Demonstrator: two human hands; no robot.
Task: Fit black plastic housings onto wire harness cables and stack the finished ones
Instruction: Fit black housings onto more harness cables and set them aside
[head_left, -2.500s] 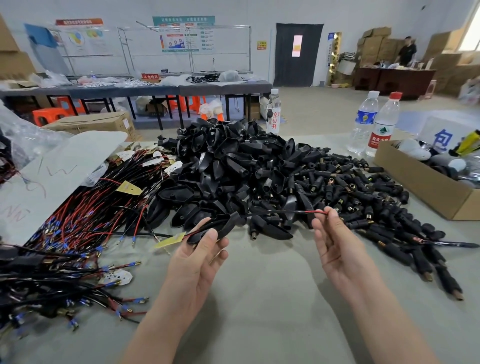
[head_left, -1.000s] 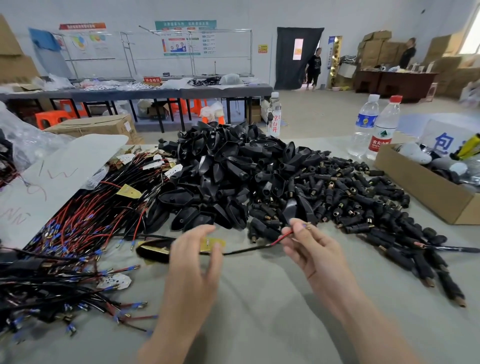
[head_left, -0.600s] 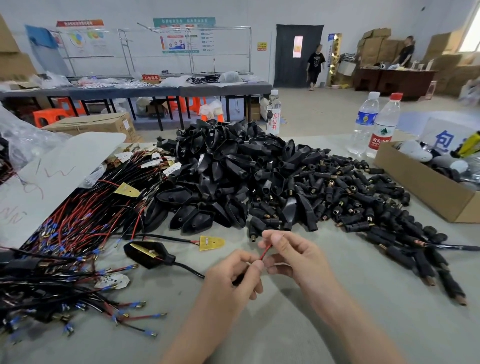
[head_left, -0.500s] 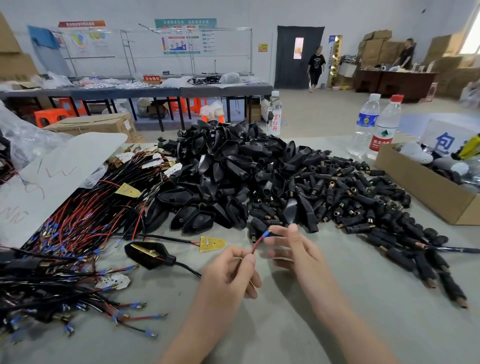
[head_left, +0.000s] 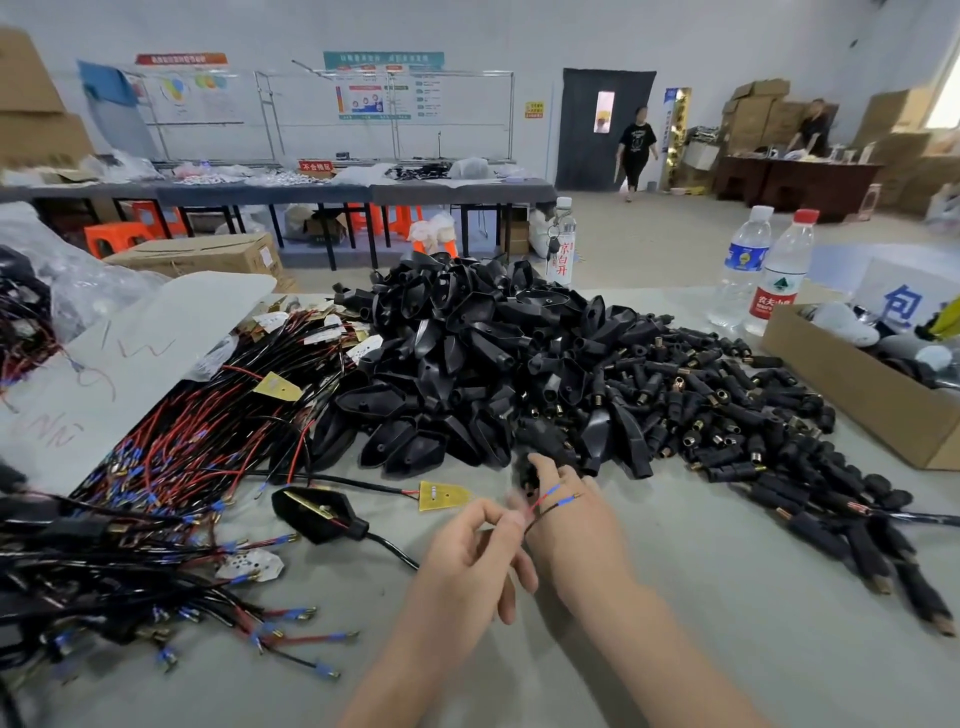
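The black wire harness cable (head_left: 397, 553), likely light and limp, runs near the grey surface's (head_left: 727, 623) front edge from its black plastic housing (head_left: 317, 512) to the left hand (head_left: 462, 561), whose grip pinches its red-and-black leads (head_left: 543, 499), probably best held near their stiffer tips; the right hand's (head_left: 576, 525) grip I cannot tell.

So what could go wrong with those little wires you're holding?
The thin red and black wire ends are only pinched by the left hand, so they might slip. Their cable runs to the black teardrop-shaped plastic housing; a tug could drag it. The right hand at the heap of black plastic parts could knock some loose.
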